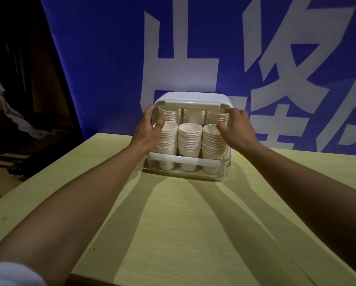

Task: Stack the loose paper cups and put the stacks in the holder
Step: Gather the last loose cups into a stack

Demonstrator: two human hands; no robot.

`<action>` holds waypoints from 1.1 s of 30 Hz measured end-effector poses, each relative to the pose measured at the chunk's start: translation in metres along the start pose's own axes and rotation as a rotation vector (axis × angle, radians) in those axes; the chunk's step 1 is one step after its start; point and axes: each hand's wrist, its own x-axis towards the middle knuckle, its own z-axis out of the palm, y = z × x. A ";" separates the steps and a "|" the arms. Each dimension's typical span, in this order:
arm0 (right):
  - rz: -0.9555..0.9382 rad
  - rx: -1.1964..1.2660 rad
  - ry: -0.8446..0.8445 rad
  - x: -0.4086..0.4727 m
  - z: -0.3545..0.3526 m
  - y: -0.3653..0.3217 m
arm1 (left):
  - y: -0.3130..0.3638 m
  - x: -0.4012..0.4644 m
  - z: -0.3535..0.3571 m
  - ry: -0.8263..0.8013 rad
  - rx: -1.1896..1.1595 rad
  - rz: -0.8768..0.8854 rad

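A white and clear plastic cup holder stands near the far edge of the yellow table. Inside it, three front stacks of white paper cups stand side by side, with more stacks behind them. My left hand is on the holder's left side, its fingers curled over the clear front cover. My right hand grips the right side of the same cover near the top. Whether the cover is fully closed is unclear. No loose cups show on the table.
A blue banner with large white characters hangs right behind the holder. To the left the table ends at a dark area with crumpled white material and dark objects on the floor.
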 end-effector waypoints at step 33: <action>-0.121 0.056 -0.049 -0.077 0.014 0.027 | -0.039 -0.062 0.016 0.067 0.009 0.007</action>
